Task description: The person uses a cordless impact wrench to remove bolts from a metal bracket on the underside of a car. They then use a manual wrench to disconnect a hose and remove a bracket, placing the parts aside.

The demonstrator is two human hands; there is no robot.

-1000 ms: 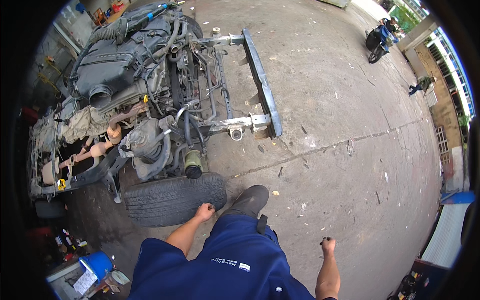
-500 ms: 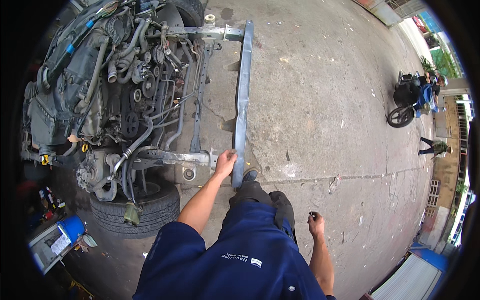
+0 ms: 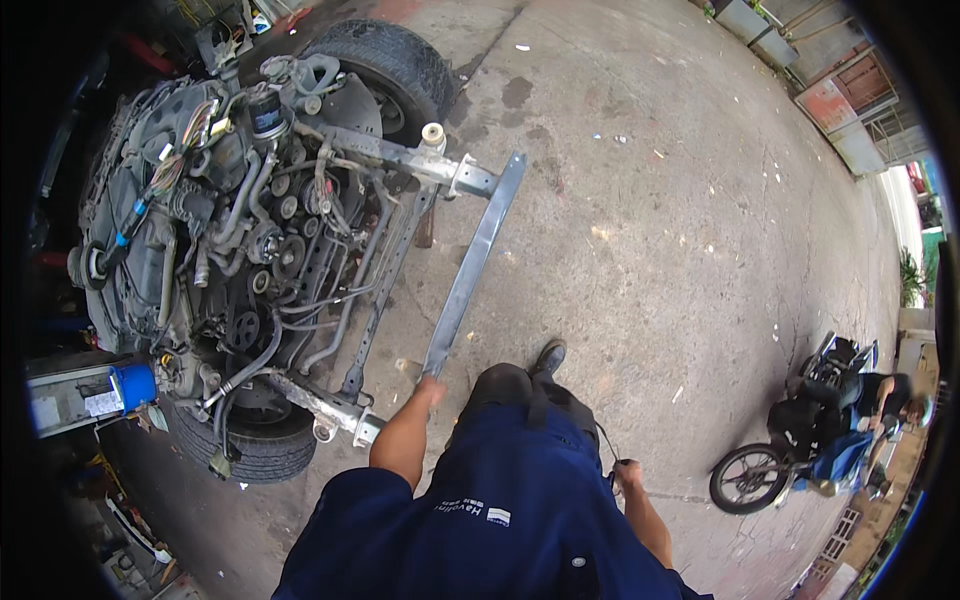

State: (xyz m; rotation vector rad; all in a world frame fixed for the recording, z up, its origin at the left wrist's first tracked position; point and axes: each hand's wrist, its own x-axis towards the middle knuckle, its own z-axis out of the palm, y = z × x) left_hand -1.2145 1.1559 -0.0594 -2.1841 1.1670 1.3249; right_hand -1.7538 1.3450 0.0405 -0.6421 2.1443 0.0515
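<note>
A long grey metal bumper beam (image 3: 473, 270) slants across the front of a stripped vehicle. Its far end meets the far frame rail (image 3: 405, 155). My left hand (image 3: 431, 390) is closed round the near end and hides its tip. That end stands apart from the near frame rail's bracket (image 3: 368, 428). At my right side, my right hand (image 3: 627, 474) is closed on a thin dark rod-like tool (image 3: 607, 440), whose kind is too small to tell.
The exposed engine (image 3: 250, 230), with hoses and pulleys, lies left, between a far tyre (image 3: 400, 70) and a near tyre (image 3: 255, 445). A blue bucket (image 3: 133, 387) is at far left. Right, a person (image 3: 885, 400) is beside a motorcycle (image 3: 800, 440). My shoe (image 3: 549, 354) rests on concrete.
My view has turned, so the vehicle and motorcycle sit differently. The beam's near end has come away from beside the near rail, still in my left hand. A different shoe shows ahead.
</note>
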